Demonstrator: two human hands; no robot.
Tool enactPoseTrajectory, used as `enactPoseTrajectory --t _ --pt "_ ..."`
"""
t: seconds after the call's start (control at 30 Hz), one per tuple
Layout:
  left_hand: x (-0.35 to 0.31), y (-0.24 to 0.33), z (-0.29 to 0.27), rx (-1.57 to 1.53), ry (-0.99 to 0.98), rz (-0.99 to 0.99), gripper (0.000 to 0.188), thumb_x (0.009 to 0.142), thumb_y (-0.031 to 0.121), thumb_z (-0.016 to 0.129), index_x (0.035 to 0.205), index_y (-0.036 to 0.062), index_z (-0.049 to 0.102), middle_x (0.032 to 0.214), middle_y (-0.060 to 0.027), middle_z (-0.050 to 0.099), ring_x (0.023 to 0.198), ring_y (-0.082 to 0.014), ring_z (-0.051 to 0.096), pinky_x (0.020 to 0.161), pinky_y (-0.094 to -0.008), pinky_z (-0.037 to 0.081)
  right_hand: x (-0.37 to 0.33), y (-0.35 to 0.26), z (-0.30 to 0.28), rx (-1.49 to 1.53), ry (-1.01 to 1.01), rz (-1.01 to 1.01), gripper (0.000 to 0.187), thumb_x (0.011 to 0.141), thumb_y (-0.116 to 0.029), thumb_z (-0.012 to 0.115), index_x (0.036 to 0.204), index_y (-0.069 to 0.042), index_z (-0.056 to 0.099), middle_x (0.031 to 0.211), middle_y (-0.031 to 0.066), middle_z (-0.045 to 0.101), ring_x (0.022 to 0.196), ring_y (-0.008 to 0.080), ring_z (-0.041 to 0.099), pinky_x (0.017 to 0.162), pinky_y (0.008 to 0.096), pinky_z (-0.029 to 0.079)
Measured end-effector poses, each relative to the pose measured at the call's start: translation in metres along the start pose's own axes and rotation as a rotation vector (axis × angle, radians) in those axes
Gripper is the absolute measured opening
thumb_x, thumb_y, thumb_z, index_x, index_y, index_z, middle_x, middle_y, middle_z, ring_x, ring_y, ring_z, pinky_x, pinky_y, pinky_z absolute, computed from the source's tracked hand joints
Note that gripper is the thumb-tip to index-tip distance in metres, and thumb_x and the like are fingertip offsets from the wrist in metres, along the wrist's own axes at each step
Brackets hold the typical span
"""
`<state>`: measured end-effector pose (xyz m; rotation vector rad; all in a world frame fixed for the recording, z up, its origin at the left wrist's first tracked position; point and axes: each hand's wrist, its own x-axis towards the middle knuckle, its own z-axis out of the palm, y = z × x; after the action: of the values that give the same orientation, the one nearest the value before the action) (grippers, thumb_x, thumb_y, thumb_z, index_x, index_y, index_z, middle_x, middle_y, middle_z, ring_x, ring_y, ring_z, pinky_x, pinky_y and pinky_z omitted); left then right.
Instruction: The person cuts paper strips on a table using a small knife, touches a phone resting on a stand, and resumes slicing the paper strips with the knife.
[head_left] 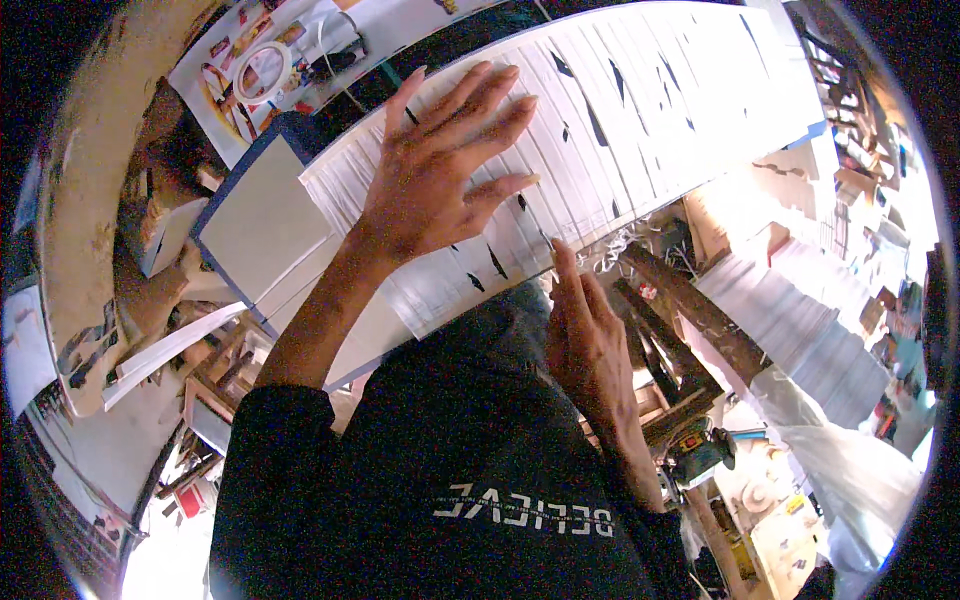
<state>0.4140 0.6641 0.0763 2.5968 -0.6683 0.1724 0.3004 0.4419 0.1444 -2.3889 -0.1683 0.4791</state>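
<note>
A long row of overlapping white paper sheets (640, 90) spreads across the work surface, with thin lines and small dark gaps between them. Over its left part is my left hand (440, 165), palm down and fingers spread, holding nothing. My right hand (590, 330) is at the row's near edge, index finger stretched toward the paper and the other fingers curled. A thin dark line runs from that fingertip across the sheets; whether it is a tool or a gap, I cannot tell. What the curled fingers hold, if anything, is hidden. Beside my left forearm lies a pale board (265, 205) with a dark blue border.
Beyond the row, a white ring-shaped roll (263, 73) rests on colourful printed sheets. Large paper stacks (800, 310) stand at the right, near clear plastic wrapping (830, 440). Wooden bars (690, 310) and paper scraps (615, 245) lie below the near edge.
</note>
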Motion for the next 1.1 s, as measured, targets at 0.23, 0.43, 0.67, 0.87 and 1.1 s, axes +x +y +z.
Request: enactPoseTrajectory --t 0.23,0.43,0.67,0.87,1.1 --pt "0.002 0.002 0.003 -0.021 0.069 0.003 0.062 0.096 0.05 0.068 0.148 0.0185 0.06 0.162 -0.0083 0.05 0.154 -0.0251 0.04 0.126 -0.0593 0.016 -0.007 0.006 0.008 -0.043 0.015 0.014 0.064 0.099 0.007 0.055 0.16 -0.01 0.041 0.116 0.025 0.066 0.093 0.043 0.07 0.077 0.0495 0.059" --pt "0.003 0.0 0.005 -0.013 0.083 0.006 0.061 0.096 0.051 0.068 0.147 0.0187 0.061 0.162 -0.0086 0.05 0.154 -0.0252 0.041 0.125 -0.0588 0.016 -0.006 0.008 0.011 -0.022 0.031 0.029 0.062 0.1 0.006 0.055 0.159 -0.01 0.042 0.127 0.0249 0.063 0.1 0.044 0.07 0.078 0.0486 0.061" --pt "0.003 0.002 0.004 -0.014 0.086 -0.001 0.06 0.096 0.052 0.068 0.145 0.0183 0.063 0.16 -0.0093 0.052 0.153 -0.0248 0.042 0.125 -0.059 0.017 -0.006 0.005 0.009 -0.021 0.041 -0.005 0.063 0.099 0.006 0.056 0.159 -0.01 0.043 0.13 0.0251 0.063 0.101 0.0444 0.071 0.077 0.0488 0.061" --pt "0.003 0.001 0.004 0.005 0.054 -0.009 0.064 0.095 0.053 0.068 0.149 0.0203 0.06 0.164 -0.0078 0.047 0.155 -0.0249 0.039 0.126 -0.0589 0.016 -0.007 0.009 0.011 -0.062 0.019 0.025 0.063 0.098 0.005 0.055 0.158 -0.01 0.044 0.134 0.0258 0.063 0.105 0.045 0.071 0.078 0.049 0.062" --pt "0.002 -0.002 0.006 -0.036 0.055 -0.008 0.067 0.095 0.054 0.069 0.152 0.0208 0.058 0.167 -0.0085 0.043 0.156 -0.0283 0.037 0.127 -0.0604 0.015 -0.007 0.01 0.013 -0.086 0.04 -0.02 0.069 0.094 0.01 0.053 0.159 -0.01 0.041 0.13 0.0244 0.063 0.105 0.0438 0.07 0.079 0.0479 0.061"
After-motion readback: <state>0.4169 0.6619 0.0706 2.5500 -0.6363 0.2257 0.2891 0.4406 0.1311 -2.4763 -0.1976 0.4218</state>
